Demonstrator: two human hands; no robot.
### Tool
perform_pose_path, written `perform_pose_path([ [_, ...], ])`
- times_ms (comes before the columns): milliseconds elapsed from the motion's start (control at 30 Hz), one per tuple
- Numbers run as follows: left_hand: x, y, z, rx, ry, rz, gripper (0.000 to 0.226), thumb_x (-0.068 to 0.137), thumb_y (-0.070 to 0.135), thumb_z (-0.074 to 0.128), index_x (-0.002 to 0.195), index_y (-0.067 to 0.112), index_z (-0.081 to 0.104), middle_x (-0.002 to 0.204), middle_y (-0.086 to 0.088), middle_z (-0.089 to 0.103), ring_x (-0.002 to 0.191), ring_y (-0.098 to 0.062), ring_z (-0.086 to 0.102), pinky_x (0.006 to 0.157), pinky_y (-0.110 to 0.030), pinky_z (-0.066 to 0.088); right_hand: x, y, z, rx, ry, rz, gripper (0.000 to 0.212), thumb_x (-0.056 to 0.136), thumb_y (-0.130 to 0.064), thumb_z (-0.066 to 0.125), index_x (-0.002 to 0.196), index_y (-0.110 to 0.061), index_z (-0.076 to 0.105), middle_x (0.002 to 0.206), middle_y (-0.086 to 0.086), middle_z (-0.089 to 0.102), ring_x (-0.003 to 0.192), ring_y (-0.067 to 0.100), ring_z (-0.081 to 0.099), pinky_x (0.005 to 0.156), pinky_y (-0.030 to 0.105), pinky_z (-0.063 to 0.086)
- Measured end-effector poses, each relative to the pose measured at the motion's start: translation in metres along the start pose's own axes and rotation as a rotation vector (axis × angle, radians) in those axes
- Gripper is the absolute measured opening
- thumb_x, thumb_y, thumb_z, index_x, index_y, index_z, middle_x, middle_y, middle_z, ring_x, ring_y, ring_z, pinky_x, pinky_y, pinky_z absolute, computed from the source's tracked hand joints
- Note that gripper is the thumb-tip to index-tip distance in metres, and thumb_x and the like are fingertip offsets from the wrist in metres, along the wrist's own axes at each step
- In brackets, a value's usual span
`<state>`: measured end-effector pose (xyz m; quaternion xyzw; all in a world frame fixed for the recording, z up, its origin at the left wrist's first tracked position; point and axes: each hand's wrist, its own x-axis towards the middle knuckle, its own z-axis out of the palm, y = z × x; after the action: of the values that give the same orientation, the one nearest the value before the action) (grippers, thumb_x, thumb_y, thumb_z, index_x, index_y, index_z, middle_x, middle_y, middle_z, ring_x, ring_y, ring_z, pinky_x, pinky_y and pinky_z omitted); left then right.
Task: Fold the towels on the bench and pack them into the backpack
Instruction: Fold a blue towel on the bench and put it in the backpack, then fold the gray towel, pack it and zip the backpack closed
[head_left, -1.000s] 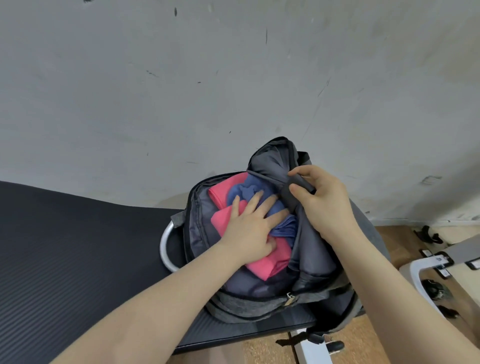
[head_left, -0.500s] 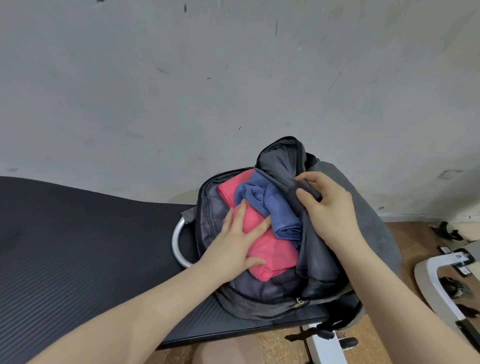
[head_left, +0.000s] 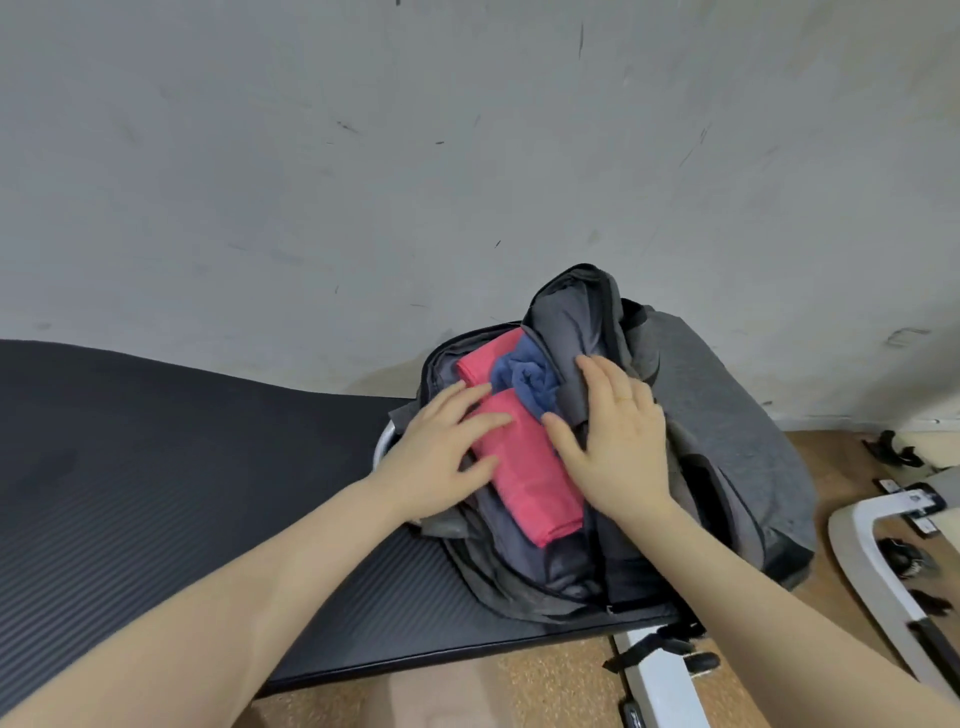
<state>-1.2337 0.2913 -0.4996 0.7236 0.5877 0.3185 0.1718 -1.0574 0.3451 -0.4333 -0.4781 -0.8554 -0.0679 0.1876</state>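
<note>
A grey backpack (head_left: 727, 415) lies open at the right end of the black padded bench (head_left: 182, 493). Inside its main compartment sits a folded pink towel (head_left: 524, 478) with a bunched blue towel (head_left: 524, 382) beside it at the far end. My left hand (head_left: 441, 457) rests flat on the pink towel's left edge, fingers spread. On the backpack's flap, just right of the towels, my right hand (head_left: 618, 447) lies flat with its thumb touching the pink towel. Neither hand grips anything.
A grey concrete wall (head_left: 415, 156) rises directly behind the bench. A white metal frame (head_left: 872, 551) with dark fittings stands on the cork-coloured floor (head_left: 545, 686) at the right. A silver bench handle (head_left: 382, 447) peeks out beside the backpack.
My right hand has let go of the backpack flap it was pinching and now lies flat on it. My left hand has slid off the blue towel leftward to the pink towel's edge.
</note>
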Motion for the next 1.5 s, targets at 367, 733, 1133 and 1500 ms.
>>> perform_pose_path([
  [367, 0.016, 0.096, -0.141, 0.076, -0.320, -0.106, 0.038, 0.091, 0.024, 0.051, 0.128, 0.016, 0.051, 0.146, -0.006, 0.032, 0.133, -0.023, 0.031, 0.109, -0.029, 0.026, 0.042, -0.027, -0.129, -0.070, -0.738, 0.146, 0.063, 0.095, -0.043, 0.040, 0.149, -0.021, 0.014, 0.158, 0.006, 0.000, 0.134, 0.031, 0.033, 0.098, 0.042, 0.039],
  [733, 0.077, 0.339, -0.244, 0.083, -0.525, -0.081, 0.034, 0.090, 0.015, 0.052, 0.123, 0.009, 0.054, 0.122, -0.007, 0.051, 0.105, -0.022, 0.054, 0.094, -0.031, 0.041, -0.027, 0.053, -0.381, 0.152, -0.946, 0.299, 0.029, 0.094, -0.035, 0.044, 0.093, -0.009, 0.057, 0.097, 0.008, 0.064, 0.089, 0.028, 0.058, 0.070, 0.033, 0.042],
  [1133, 0.110, 0.566, -0.153, -0.052, -0.640, 0.301, 0.021, 0.092, 0.025, 0.049, 0.111, 0.020, 0.055, 0.112, 0.003, 0.058, 0.096, -0.012, 0.054, 0.088, -0.035, 0.048, -0.141, 0.138, -0.538, 0.312, -0.349, 0.834, 0.030, 0.094, -0.039, 0.046, 0.109, -0.017, 0.060, 0.110, 0.003, 0.064, 0.095, 0.016, 0.058, 0.079, 0.029, 0.047],
  [1500, 0.099, 0.725, -0.042, -0.090, -0.763, 0.458, 0.021, 0.092, 0.026, 0.048, 0.112, 0.023, 0.055, 0.108, 0.003, 0.061, 0.094, -0.011, 0.057, 0.078, -0.028, 0.050, -0.282, 0.236, -0.620, 0.324, -0.065, 1.128, 0.027, 0.094, -0.037, 0.048, 0.100, -0.017, 0.064, 0.090, -0.005, 0.061, 0.086, 0.013, 0.058, 0.073, 0.026, 0.044],
])
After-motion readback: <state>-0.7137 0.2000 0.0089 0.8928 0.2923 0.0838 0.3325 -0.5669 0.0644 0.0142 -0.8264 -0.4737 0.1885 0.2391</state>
